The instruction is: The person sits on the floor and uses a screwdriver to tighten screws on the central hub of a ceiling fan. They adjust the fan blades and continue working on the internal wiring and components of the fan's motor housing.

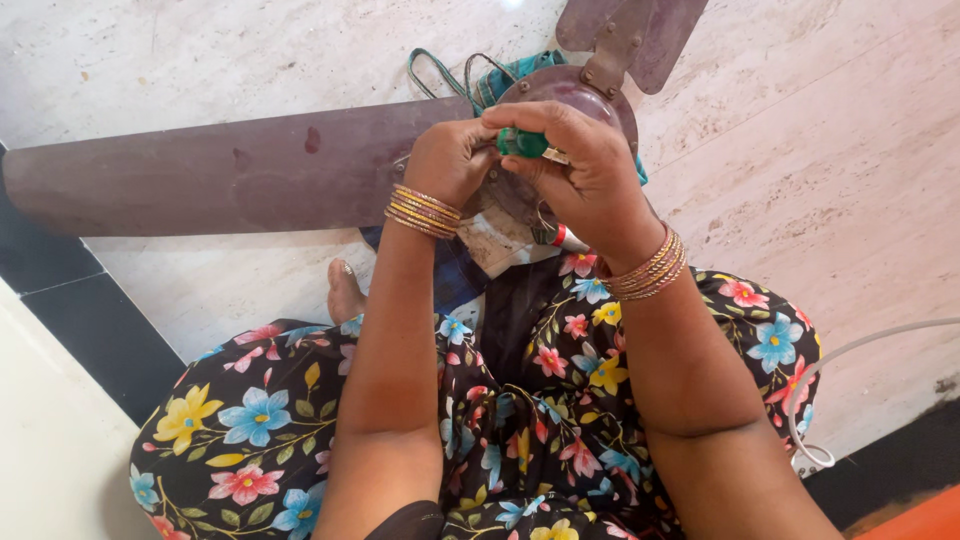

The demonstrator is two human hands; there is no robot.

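Observation:
A dark maroon ceiling fan lies on the pale marble floor, its round motor hub (580,100) in front of me and one long blade (220,170) stretching left. My right hand (585,170) is shut on a green-handled screwdriver (522,143), held against the hub. My left hand (450,160) grips the hub's near edge just left of the tool. Both wrists carry gold bangles. A second blade (640,35) points to the upper right.
I sit cross-legged in a black floral garment (540,400), one bare foot (345,295) showing. A teal checked cloth (505,75) lies under the hub. A white cable (850,350) curves at the right. Black floor strips (90,320) run lower left and lower right.

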